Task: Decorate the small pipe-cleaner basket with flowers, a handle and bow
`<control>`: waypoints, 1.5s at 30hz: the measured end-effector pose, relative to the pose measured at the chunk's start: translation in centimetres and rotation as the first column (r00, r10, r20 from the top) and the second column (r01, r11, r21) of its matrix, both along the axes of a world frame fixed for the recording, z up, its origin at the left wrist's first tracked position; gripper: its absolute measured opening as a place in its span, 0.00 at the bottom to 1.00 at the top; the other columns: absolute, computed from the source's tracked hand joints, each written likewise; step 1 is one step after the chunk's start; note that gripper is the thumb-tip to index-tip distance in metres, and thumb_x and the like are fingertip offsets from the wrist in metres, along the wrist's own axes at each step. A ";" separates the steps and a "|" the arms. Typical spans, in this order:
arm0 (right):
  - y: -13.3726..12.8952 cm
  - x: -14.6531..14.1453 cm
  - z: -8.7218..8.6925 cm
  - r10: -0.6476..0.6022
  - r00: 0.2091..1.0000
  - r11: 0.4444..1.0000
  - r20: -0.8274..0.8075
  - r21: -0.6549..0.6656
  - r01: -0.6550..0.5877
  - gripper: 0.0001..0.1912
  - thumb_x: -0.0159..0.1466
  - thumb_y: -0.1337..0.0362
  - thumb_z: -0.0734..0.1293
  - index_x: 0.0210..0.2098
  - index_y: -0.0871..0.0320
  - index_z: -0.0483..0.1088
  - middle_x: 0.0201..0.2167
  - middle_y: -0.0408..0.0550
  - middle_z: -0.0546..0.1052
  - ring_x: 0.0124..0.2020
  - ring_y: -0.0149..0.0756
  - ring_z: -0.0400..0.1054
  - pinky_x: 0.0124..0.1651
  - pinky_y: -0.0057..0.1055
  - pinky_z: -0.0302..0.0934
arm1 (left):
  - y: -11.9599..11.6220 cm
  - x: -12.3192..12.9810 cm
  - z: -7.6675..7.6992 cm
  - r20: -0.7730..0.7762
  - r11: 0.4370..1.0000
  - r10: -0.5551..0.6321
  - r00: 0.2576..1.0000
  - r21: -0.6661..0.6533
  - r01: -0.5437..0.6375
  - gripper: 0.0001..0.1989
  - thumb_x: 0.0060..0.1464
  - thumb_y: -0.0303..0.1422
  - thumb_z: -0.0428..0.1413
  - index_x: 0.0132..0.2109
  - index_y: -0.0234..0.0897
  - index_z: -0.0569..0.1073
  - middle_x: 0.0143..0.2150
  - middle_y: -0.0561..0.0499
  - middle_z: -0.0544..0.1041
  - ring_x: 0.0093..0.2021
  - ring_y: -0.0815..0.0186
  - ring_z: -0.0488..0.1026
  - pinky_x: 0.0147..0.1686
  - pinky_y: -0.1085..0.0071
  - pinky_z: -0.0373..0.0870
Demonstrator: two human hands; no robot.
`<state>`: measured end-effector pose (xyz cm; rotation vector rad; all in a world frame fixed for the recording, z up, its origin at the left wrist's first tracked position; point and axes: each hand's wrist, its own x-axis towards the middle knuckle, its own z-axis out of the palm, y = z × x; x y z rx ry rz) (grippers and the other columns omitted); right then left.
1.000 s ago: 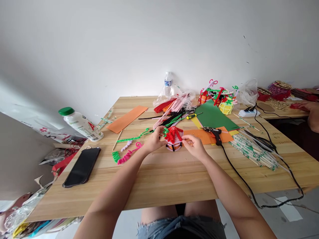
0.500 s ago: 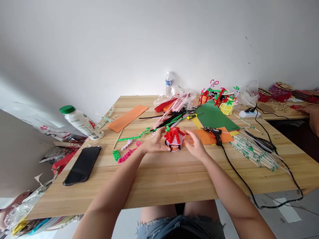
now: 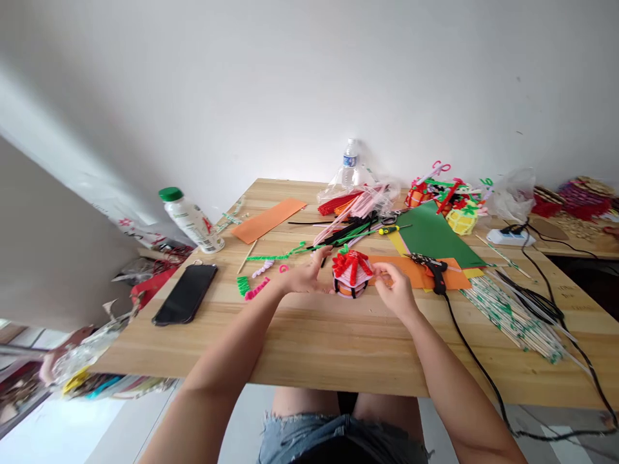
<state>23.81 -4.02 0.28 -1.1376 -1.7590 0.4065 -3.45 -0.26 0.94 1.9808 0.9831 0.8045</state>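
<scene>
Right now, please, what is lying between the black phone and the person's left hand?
In the head view, a green coil and a pink coil lie between the phone and the left hand.

My left hand (image 3: 304,280), fingers spread, beside a red-topped fuzzy craft (image 3: 353,273), my right hand (image 3: 398,291) at its other side, glue gun (image 3: 438,277) on orange paper (image 3: 403,268), phone (image 3: 186,294) on the wooden table (image 3: 329,348)

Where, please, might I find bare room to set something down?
The wooden table is bare in front, between the left forearm and right forearm, and between the black rectangular phone and left forearm. It is crowded behind the red-and-pink fuzzy ornament, with pink, black and green pipe cleaners, and around the black plastic glue gun.
</scene>
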 end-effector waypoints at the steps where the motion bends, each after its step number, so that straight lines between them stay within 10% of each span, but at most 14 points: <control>1: 0.0 0.1 0.1 -0.036 0.999 0.999 -0.019 0.011 0.036 0.11 0.58 0.69 0.63 0.40 0.57 0.72 0.35 0.50 0.78 0.34 0.37 0.73 0.36 0.33 0.71 | -0.5 -1.6 0.4 -0.021 0.997 0.071 0.997 0.011 -0.070 0.44 0.37 0.42 0.69 0.61 0.38 0.63 0.63 0.37 0.65 0.63 0.48 0.64 0.60 0.54 0.62; 4: -0.2 0.1 0.5 -0.123 0.988 0.990 -0.092 0.054 0.129 0.08 0.61 0.67 0.63 0.37 0.57 0.73 0.34 0.51 0.78 0.32 0.37 0.73 0.35 0.34 0.69 | -2.5 -6.8 0.9 0.136 0.853 0.494 0.859 0.112 -0.509 0.21 0.53 0.44 0.58 0.50 0.37 0.74 0.53 0.41 0.75 0.55 0.54 0.72 0.55 0.59 0.68; 6: -0.6 -0.2 0.7 -0.173 0.976 0.976 -0.130 0.107 0.188 0.07 0.62 0.67 0.62 0.36 0.57 0.73 0.33 0.50 0.78 0.30 0.37 0.72 0.34 0.34 0.68 | -3.6 -9.7 0.4 0.284 0.566 0.775 0.564 0.083 -0.820 0.20 0.55 0.43 0.54 0.48 0.33 0.73 0.47 0.41 0.78 0.47 0.58 0.76 0.49 0.63 0.71; 7: -0.9 -0.5 0.9 -0.190 0.972 0.967 -0.136 0.144 0.209 0.07 0.63 0.67 0.62 0.36 0.57 0.73 0.32 0.50 0.78 0.30 0.37 0.71 0.33 0.34 0.67 | -4.0 -10.7 0.1 0.264 0.441 0.859 0.439 0.055 -0.896 0.20 0.54 0.43 0.53 0.47 0.31 0.74 0.44 0.41 0.79 0.45 0.59 0.76 0.46 0.64 0.72; 9: -1.5 -1.0 1.2 -0.202 0.972 0.946 -0.120 0.235 0.225 0.08 0.63 0.68 0.62 0.35 0.57 0.73 0.29 0.49 0.77 0.29 0.37 0.70 0.33 0.34 0.65 | -4.3 -11.8 -0.5 0.099 0.361 0.927 0.363 0.034 -0.932 0.21 0.56 0.41 0.49 0.48 0.29 0.74 0.42 0.41 0.79 0.42 0.59 0.76 0.43 0.66 0.72; 16: -2.2 -1.9 1.7 -0.151 0.988 0.909 0.017 0.395 0.132 0.09 0.63 0.72 0.61 0.36 0.55 0.72 0.25 0.45 0.72 0.25 0.34 0.64 0.30 0.33 0.61 | -4.7 -10.6 -0.7 -0.395 0.656 0.716 0.576 0.098 -0.748 0.14 0.41 0.44 0.61 0.30 0.37 0.79 0.36 0.44 0.78 0.44 0.49 0.74 0.47 0.59 0.67; 20: -2.2 -1.8 1.8 -0.157 0.987 0.923 0.024 0.358 0.139 0.09 0.64 0.70 0.60 0.35 0.55 0.72 0.24 0.47 0.72 0.25 0.35 0.64 0.29 0.33 0.62 | -5.0 -10.3 -0.7 -0.623 0.778 0.559 0.547 0.167 -0.605 0.13 0.39 0.42 0.63 0.31 0.39 0.79 0.42 0.41 0.75 0.52 0.42 0.68 0.52 0.48 0.62; 25: -2.7 -2.0 2.3 -0.099 0.994 0.950 -0.048 0.294 0.109 0.08 0.64 0.68 0.61 0.35 0.55 0.72 0.25 0.47 0.73 0.25 0.35 0.65 0.28 0.33 0.62 | -5.3 -8.4 0.3 -0.023 0.787 0.616 0.788 -0.035 -0.616 0.19 0.44 0.49 0.61 0.31 0.36 0.75 0.31 0.48 0.75 0.34 0.60 0.73 0.36 0.64 0.70; 28: -3.5 -2.4 2.5 0.059 0.990 0.990 -0.125 0.131 -0.043 0.08 0.66 0.63 0.61 0.38 0.55 0.72 0.30 0.49 0.75 0.28 0.35 0.69 0.30 0.32 0.65 | -6.2 -3.4 1.5 0.433 0.815 0.579 0.691 -0.303 -0.493 0.25 0.40 0.54 0.63 0.31 0.36 0.70 0.22 0.54 0.71 0.19 0.70 0.66 0.20 0.73 0.63; 32: -4.7 -3.1 2.3 0.390 0.865 0.887 -0.315 -0.125 -0.445 0.19 0.64 0.55 0.66 0.52 0.54 0.65 0.36 0.50 0.75 0.31 0.34 0.72 0.27 0.29 0.67 | -7.8 4.8 2.7 0.546 0.906 0.345 0.764 -0.406 -0.119 0.21 0.46 0.50 0.62 0.33 0.35 0.71 0.19 0.54 0.72 0.17 0.70 0.68 0.17 0.73 0.63; 35: -4.9 -3.3 2.3 0.378 0.805 0.833 -0.458 -0.211 -0.512 0.18 0.64 0.54 0.67 0.51 0.54 0.65 0.33 0.46 0.76 0.24 0.30 0.70 0.21 0.25 0.64 | -8.3 8.1 2.6 0.637 0.920 0.262 0.725 -0.391 0.011 0.19 0.50 0.47 0.61 0.33 0.35 0.72 0.19 0.55 0.71 0.17 0.71 0.67 0.18 0.73 0.65; 45: -4.0 -1.8 3.2 0.277 0.831 0.777 -0.482 -0.396 -0.489 0.13 0.60 0.57 0.70 0.41 0.57 0.72 0.29 0.44 0.76 0.19 0.25 0.65 0.17 0.21 0.58 | -8.3 6.6 0.9 0.678 0.871 0.214 0.703 -0.458 0.176 0.23 0.52 0.51 0.57 0.35 0.31 0.74 0.30 0.42 0.79 0.27 0.60 0.77 0.25 0.65 0.73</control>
